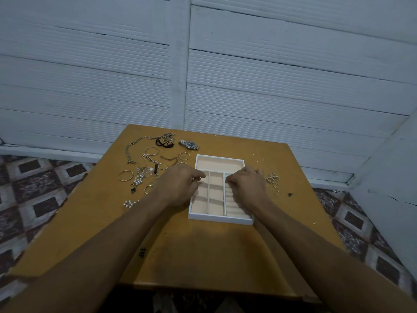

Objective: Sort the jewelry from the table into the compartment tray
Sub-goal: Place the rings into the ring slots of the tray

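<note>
Sorting not yet begun: visible compartments of tray (220, 159) look bare. Left hand (180, 185) and right hand (246, 185) hover over it, fingers curled, holding nothing visible. Jewelry (149, 168) lies left, rings (273, 184) right. Scuffed yellow tabletop (203, 245); ribbed white wall (270, 86), patterned floor (29, 181).

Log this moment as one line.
left hand: over tray, empty | right hand: over tray, empty | jewelry: all on table
</note>
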